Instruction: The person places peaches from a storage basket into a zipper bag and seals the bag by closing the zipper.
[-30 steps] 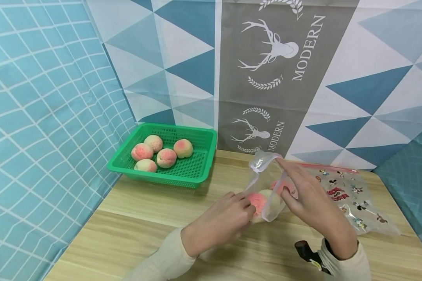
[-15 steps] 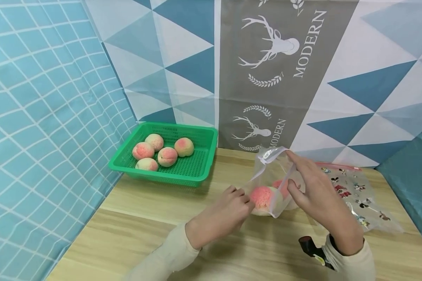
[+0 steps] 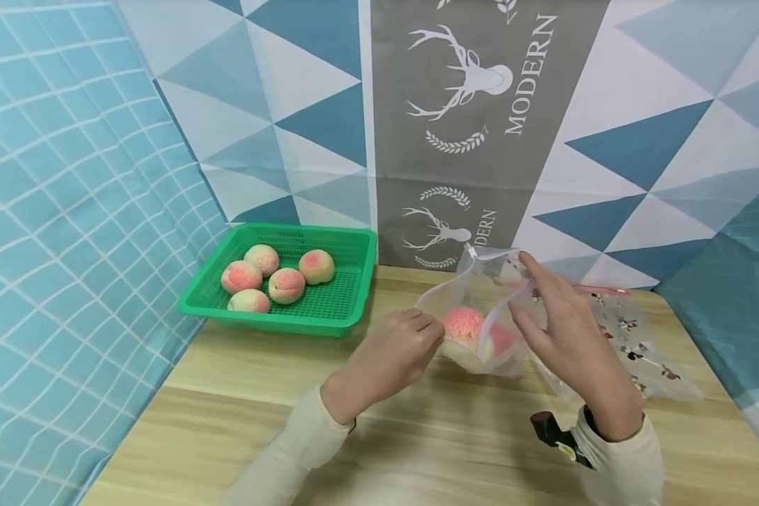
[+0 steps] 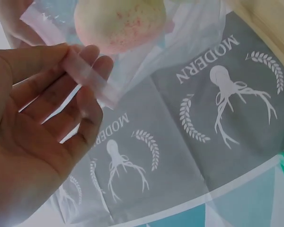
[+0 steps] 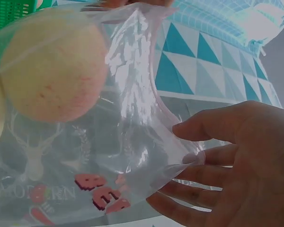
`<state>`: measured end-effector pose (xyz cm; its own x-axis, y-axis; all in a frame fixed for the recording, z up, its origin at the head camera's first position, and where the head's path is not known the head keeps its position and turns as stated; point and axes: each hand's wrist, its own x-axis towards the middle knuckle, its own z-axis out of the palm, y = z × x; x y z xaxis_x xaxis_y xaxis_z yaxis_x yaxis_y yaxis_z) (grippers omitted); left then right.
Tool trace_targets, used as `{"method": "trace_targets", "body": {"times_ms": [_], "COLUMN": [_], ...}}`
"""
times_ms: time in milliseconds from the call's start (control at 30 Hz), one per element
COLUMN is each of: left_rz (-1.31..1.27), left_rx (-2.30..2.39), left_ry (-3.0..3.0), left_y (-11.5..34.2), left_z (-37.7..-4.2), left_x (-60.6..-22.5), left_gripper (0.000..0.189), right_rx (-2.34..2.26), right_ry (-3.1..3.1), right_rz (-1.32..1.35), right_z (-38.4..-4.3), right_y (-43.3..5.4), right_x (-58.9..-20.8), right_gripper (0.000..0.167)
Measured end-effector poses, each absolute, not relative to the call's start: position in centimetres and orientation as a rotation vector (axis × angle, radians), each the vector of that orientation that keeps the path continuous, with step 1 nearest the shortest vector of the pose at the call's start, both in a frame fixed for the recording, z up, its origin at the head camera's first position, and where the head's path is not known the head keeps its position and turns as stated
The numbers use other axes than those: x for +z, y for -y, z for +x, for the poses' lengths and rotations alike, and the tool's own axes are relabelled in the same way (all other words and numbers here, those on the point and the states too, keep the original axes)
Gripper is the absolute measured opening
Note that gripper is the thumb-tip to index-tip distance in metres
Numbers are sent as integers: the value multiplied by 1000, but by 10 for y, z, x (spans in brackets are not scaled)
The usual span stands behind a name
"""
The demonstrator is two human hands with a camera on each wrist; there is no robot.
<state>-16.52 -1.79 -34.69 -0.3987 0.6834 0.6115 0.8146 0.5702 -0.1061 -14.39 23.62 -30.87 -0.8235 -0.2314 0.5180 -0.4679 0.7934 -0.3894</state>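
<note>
A clear zip bag (image 3: 476,281) with peaches inside stands on the table, its mouth spread apart. My left hand (image 3: 388,358) pinches the left rim of the bag between thumb and fingers, as the left wrist view shows. My right hand (image 3: 569,337) is at the opposite rim with its fingers fairly straight; the index finger touches the plastic and the thumb lies apart from it along the edge. One pink peach (image 3: 463,325) shows near the opening, and another peach (image 3: 501,339) is seen through the plastic. The bag's bottom is partly hidden.
A green basket (image 3: 266,322) with several peaches (image 3: 286,285) stands at the back left. A flat printed zip bag (image 3: 632,344) lies right of my right hand. Patterned cloth (image 3: 443,161) closes off the back, and tiled cloth (image 3: 57,211) the left side.
The mouth of the bag has widened as my left hand moved up and left with its rim. The peaches now sit lower behind the plastic. The head view has shifted slightly.
</note>
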Motion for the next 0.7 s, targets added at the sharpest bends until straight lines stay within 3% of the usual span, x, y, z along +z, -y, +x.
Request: {"method": "trace_targets", "body": {"times_ms": [333,700], "left_rz": [-1128,-1106], "left_rx": [-435,-506], "left_ry": [2040,2022], "left_y": [28,35], "left_z": [-170,-171], "left_x": [-339,-336], "left_gripper": [4,10], "right_rx": [736,758], "right_ry": [2548,2629], "right_rz": [499,510], "right_z": [-149,-150], "right_y": [-235,-235], "right_x": [-306,-312], "right_gripper": [72,70]}}
